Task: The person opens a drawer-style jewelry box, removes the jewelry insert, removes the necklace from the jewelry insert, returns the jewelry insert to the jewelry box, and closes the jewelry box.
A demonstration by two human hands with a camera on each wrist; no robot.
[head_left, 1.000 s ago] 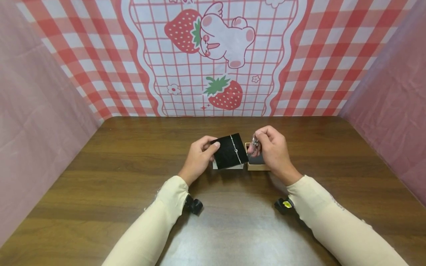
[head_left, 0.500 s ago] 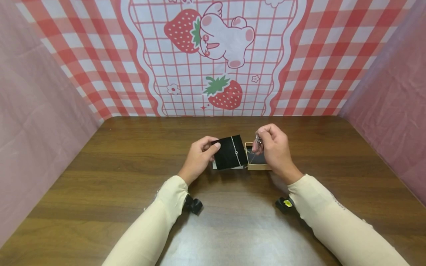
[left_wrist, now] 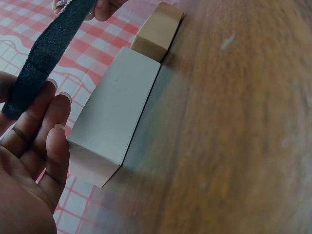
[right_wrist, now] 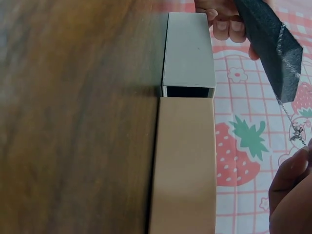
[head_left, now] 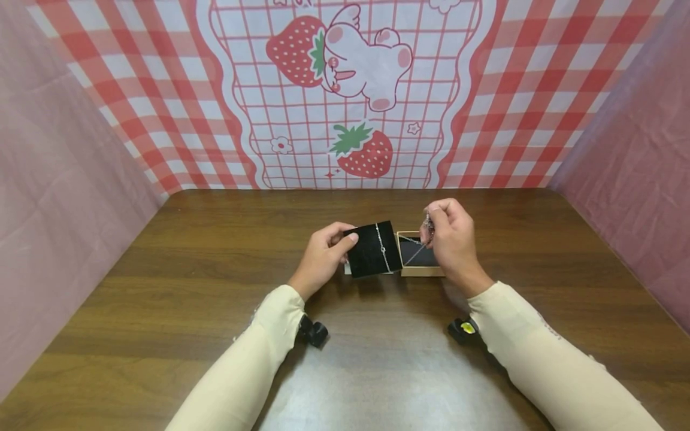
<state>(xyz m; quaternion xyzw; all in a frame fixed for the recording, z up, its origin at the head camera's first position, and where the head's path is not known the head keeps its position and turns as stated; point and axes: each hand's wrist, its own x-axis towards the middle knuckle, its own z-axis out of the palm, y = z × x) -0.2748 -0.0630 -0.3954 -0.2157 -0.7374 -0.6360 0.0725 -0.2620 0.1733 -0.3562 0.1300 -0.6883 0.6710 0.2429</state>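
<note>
Held by its left edge in the left hand, thumb over the near face and fingers behind: a tilted black jewellery pad, raised above the white box sleeve. Pinched in the right hand, thumb and forefinger pressed together: a bunched part of a silver chain, strung from there over the open gold-coloured box to the pad and down its face, near the right edge. In the head view, tight room between pad and box, right edge just beside left rim. Sleeve and box end to end, sleeve opening towards the box; impossible to tell whether touching. Broad wooden tabletop to left, right and near; along its far edge, a red-and-white checked backdrop.
</note>
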